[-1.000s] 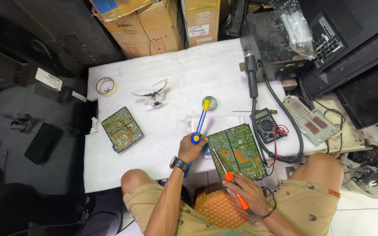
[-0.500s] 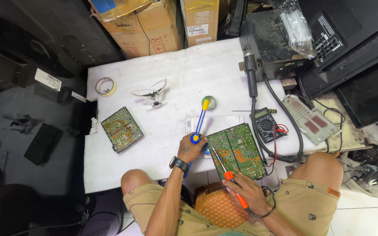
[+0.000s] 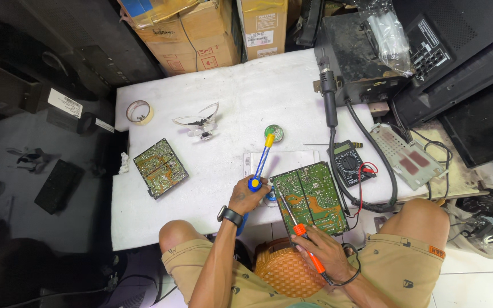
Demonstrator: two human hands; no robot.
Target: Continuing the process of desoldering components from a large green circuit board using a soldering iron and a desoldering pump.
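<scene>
— How does the feed look from your end?

— Bright and even. I see soft overhead light on the white counter, which comes close to washing out around the middle. Shadows are short and faint; the blue and yellow desoldering pump throws only a thin one beside itself.

— Any glare?

— A little on the clear plastic bag at the top and on the floor tiles lower right.

— And the edges?

— I get wide-angle bending there: the cardboard boxes lean outward. The left side falls dim, and I can hardly read the dark gear there. Focus is sharp on the green circuit board; no motion blur.
</scene>
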